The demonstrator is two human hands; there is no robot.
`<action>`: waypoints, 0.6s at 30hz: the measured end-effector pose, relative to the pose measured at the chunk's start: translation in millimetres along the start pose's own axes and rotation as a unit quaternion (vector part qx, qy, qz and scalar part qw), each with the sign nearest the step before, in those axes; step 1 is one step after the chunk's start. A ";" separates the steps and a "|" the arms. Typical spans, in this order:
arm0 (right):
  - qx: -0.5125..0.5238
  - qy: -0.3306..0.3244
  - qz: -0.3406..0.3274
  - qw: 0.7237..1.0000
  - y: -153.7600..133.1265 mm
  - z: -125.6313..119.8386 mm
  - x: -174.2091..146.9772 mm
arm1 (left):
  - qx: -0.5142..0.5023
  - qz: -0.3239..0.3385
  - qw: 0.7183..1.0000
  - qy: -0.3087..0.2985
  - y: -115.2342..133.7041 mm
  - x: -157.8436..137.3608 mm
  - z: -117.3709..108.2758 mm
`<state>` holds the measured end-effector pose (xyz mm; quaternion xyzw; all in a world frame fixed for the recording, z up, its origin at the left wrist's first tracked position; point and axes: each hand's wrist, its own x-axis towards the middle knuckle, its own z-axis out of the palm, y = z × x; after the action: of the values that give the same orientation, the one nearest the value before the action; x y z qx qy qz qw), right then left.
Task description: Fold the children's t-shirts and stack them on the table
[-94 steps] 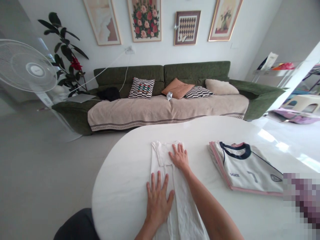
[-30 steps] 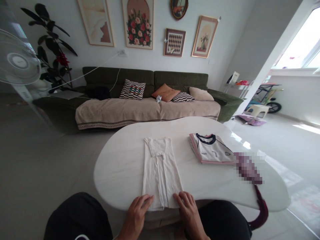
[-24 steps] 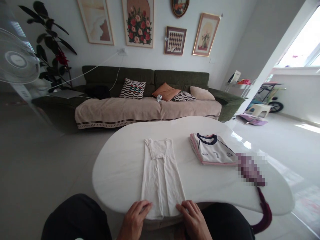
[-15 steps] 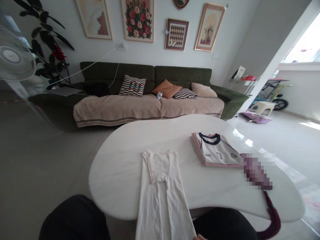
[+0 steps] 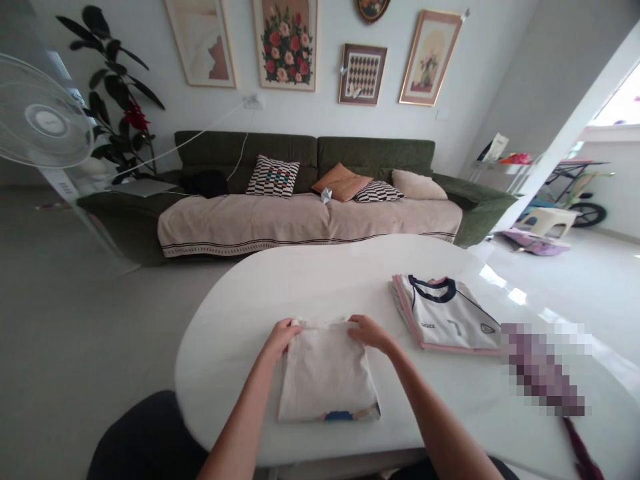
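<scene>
A white shirt (image 5: 327,377) lies folded into a flat rectangle on the white table, with part of a blue print at its near edge. My left hand (image 5: 283,335) is closed on its far left corner. At the far right corner, the fingers of my right hand (image 5: 367,330) are closed on the cloth too. To the right lies a folded white jersey (image 5: 447,313) with a navy collar, on top of pink cloth.
The round-edged white table (image 5: 225,333) stands before a green sofa (image 5: 245,157). A dark red item (image 5: 545,367), partly pixelated, lies at the right. A fan (image 5: 47,120) stands at the left. My knees are below the table's near edge.
The shirt's lower half, which hung toward me, has been folded up and away over the upper part. Both hands have moved forward to its far corners.
</scene>
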<state>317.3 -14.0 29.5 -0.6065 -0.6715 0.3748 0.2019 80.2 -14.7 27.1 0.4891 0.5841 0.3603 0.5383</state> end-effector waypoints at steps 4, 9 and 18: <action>0.014 0.007 0.011 1.000 14.6 7.8 3.2 | -0.061 -0.020 0.996 -0.057 -15.7 5.1 -5.4; 0.008 0.028 -0.009 1.000 10.9 -0.8 1.7 | -0.095 -0.002 0.992 -0.086 -5.5 12.6 -6.3; -0.116 0.127 0.016 0.985 16.0 6.6 12.4 | 0.090 0.029 0.993 0.070 -19.3 30.8 -14.2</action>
<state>320.9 -4.1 11.1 -0.6790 -0.6696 0.2180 0.2077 64.5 11.3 2.6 0.5255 0.6361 0.3551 0.4395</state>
